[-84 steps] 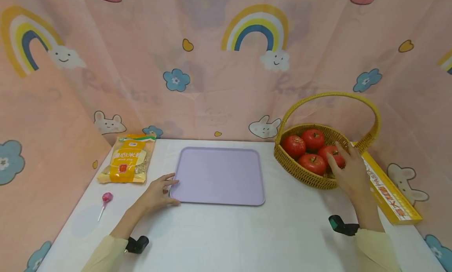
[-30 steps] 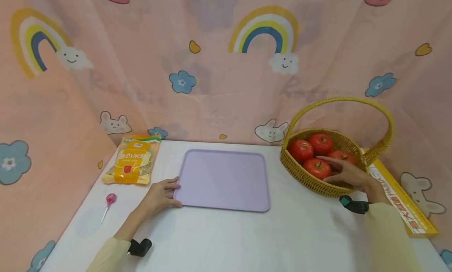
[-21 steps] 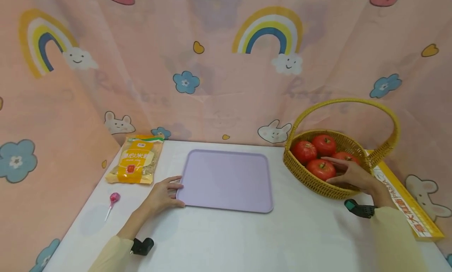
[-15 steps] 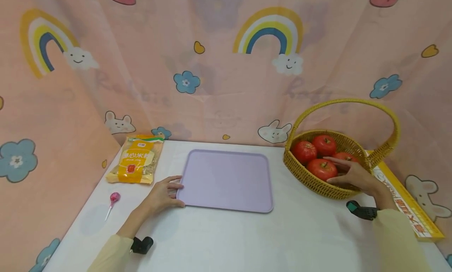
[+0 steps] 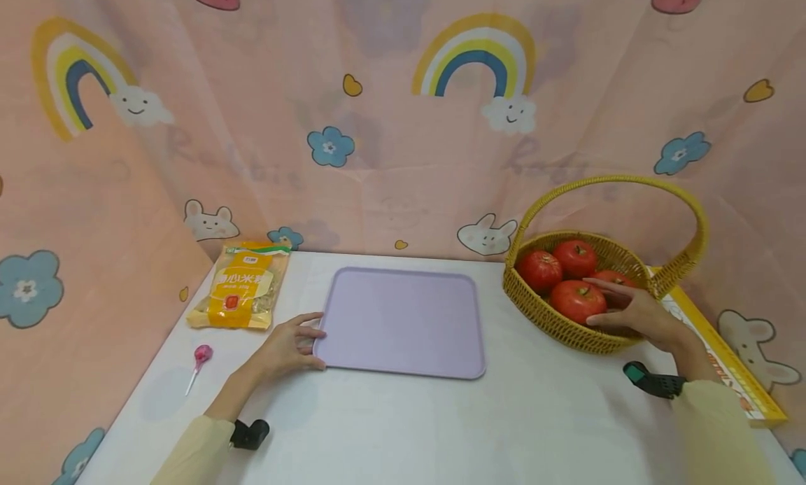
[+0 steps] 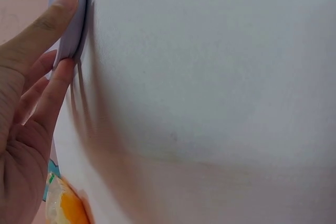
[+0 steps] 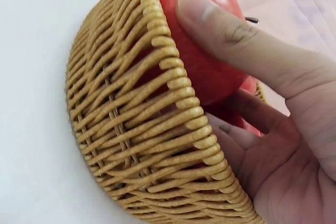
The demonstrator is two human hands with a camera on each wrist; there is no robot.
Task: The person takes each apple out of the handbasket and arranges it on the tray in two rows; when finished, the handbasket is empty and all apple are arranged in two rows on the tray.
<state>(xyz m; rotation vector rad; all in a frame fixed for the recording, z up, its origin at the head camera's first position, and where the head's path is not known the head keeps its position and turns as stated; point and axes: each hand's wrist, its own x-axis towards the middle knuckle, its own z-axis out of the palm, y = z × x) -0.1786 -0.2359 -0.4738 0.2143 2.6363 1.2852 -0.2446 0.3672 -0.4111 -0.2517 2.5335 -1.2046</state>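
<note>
In the head view my left hand [image 5: 286, 345] is at the near left corner of a flat lilac tray [image 5: 403, 324], holding that corner between thumb and fingers. The left wrist view shows the thumb along the tray's rim [image 6: 76, 19] and a fingertip at the corner. My right hand [image 5: 642, 317] reaches over the near right side of a woven basket [image 5: 554, 331]. It grips the front red apple [image 5: 576, 299], thumb on the near side, the other fingers partly hidden behind it. In the right wrist view the apple [image 7: 205, 72] sits right at the basket's wicker rim [image 7: 173, 72].
Several apples share the basket, under its tall arched handle [image 5: 604, 180]. A yellow pasta box [image 5: 749, 387] lies right of it, partly behind the right arm. At left lie a yellow food bag [image 5: 239, 289] and a pink lollipop [image 5: 203, 354] on the white table [image 5: 441, 429].
My right hand came from over the rightmost apple down to the front apple, which has now shifted slightly right within the basket. The left hand stays at the tray's corner.
</note>
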